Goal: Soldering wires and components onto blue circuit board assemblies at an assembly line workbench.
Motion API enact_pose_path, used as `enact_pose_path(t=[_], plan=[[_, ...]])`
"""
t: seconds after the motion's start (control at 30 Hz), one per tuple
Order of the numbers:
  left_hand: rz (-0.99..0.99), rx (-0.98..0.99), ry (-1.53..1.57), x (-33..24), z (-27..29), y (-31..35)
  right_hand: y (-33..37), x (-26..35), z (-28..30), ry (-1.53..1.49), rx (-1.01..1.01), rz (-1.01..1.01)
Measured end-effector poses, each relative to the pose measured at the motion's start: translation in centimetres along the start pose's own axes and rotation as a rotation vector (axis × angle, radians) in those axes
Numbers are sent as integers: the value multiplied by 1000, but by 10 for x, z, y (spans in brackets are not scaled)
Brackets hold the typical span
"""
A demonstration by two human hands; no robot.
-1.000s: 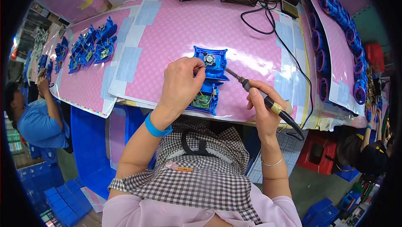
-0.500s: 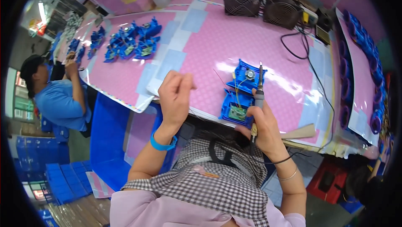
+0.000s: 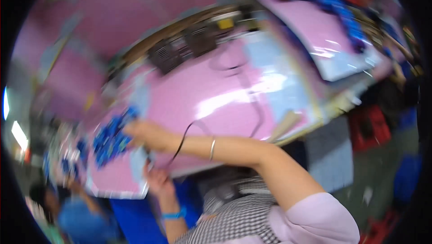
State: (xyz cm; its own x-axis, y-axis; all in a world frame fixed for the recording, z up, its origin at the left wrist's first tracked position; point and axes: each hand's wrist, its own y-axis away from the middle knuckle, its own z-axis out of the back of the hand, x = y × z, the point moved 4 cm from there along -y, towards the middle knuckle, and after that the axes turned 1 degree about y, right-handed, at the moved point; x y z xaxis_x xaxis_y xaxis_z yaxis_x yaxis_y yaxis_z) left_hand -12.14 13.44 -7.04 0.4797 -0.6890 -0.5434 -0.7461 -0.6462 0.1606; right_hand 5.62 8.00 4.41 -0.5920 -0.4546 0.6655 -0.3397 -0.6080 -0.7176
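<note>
Motion blur smears the whole view. My right hand (image 3: 150, 136) reaches far across to the left, close to the group of blue plastic housings (image 3: 110, 138). A black cord (image 3: 183, 141) crosses my right wrist and follows this hand, which seems to keep the soldering iron; the iron itself is not clear. Just below, my left hand (image 3: 159, 181), with a blue wristband, is raised at the table edge, its fingers too smeared to read. A small dark shape shows between the two hands. The opened blue housing with the circuit board cannot be made out.
Two dark fans (image 3: 182, 48) stand along the back of the pink table (image 3: 180, 91). A beige strip (image 3: 286, 125) lies near the front edge. Blue parts line a side board (image 3: 315, 28) at right. A blue bin (image 3: 135, 219) sits below; a person in blue (image 3: 83, 219) works at left.
My view has swung and tilted. My right hand has moved from the opened housing far left, its cord trailing along. My left hand is now lower, beneath the right hand.
</note>
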Motion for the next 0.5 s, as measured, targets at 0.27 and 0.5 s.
enact_pose_path(t=[0.27, 0.5], plan=[[64, -245, 171, 27, -79, 6, 146, 173, 311, 819, -827, -55], [387, 409, 2, 36, -51, -24, 284, 184, 570, 757, -1377, -385]])
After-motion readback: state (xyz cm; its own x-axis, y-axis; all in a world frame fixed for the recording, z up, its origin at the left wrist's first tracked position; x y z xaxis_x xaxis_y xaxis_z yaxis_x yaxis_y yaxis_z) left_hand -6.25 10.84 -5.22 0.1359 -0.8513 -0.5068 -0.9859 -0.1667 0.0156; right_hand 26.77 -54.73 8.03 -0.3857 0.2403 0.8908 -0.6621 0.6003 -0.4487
